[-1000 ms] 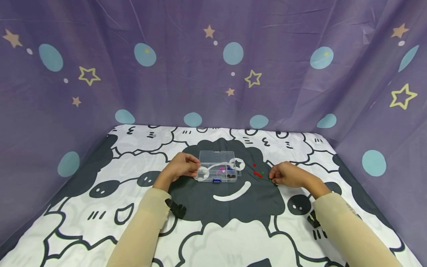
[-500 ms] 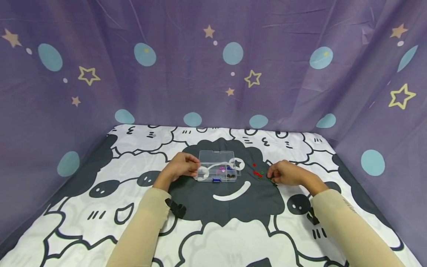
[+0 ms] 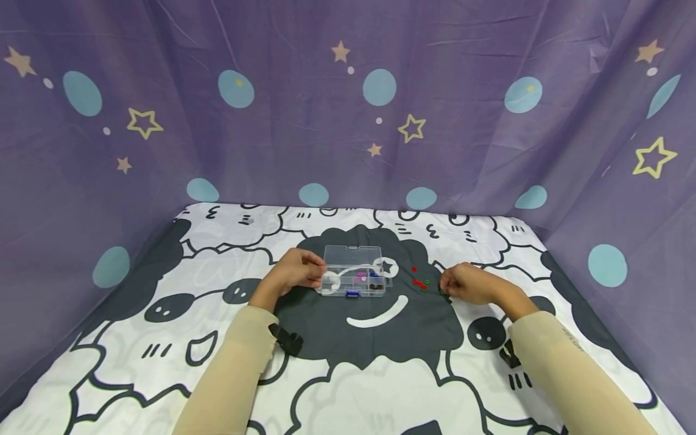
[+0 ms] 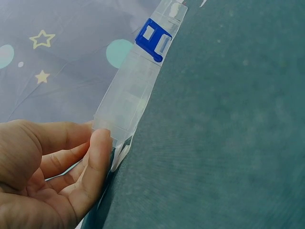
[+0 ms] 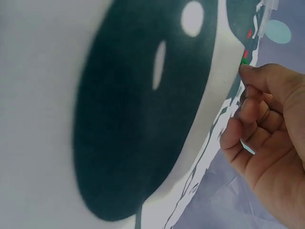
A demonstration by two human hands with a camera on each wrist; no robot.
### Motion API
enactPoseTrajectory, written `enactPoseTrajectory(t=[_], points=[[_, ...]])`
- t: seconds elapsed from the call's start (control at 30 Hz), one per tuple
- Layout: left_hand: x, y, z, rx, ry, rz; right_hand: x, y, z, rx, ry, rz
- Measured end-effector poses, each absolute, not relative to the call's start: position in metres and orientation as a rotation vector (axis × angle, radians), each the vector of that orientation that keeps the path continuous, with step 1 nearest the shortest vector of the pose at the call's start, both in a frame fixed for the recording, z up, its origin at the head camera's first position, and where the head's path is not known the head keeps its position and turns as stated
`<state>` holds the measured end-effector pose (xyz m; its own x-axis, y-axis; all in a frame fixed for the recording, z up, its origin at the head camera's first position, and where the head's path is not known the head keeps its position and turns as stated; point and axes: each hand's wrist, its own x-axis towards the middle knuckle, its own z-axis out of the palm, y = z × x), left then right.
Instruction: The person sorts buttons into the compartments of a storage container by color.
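Note:
A clear plastic compartment box (image 3: 339, 284) with a blue latch (image 4: 153, 39) stands with its lid raised on the dark patch of cloth. My left hand (image 3: 298, 269) pinches its left end between thumb and fingers. Pink, blue and dark small pieces lie in its right-hand compartments. My right hand (image 3: 467, 283) is low over the cloth to the right, thumb and fingertips drawn together. Just left of it lie small green rings (image 3: 426, 281) and several small red pieces (image 3: 420, 283). In the right wrist view something green (image 5: 245, 61) shows right at the thumb tip; whether the fingers hold it I cannot tell.
A black-and-white cartoon cloth (image 3: 348, 393) covers the table. Behind and at both sides hangs a purple curtain (image 3: 304, 121) with stars and blue dots. One red piece (image 3: 414, 269) lies a little behind the other red ones.
My right hand has shifted slightly right. A green ring seen below its fingertips half a second ago no longer shows there. The left hand and the box have stayed in place.

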<state>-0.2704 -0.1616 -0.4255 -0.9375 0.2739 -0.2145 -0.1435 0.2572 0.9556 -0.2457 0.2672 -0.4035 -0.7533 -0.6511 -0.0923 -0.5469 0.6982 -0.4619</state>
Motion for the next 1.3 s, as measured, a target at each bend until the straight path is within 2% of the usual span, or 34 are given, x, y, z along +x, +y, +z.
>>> enactPoseTrajectory(t=[0.6,1.3], points=[[-0.268,-0.162,-0.424,0.139,2.206,1.720,-0.248,0.260,-0.399,-0.924,2.678,-0.740],[-0.270,-0.161,-0.425,0.107,2.198,1.732,-0.257,0.220,-0.384,-1.152,2.673,-0.702]])
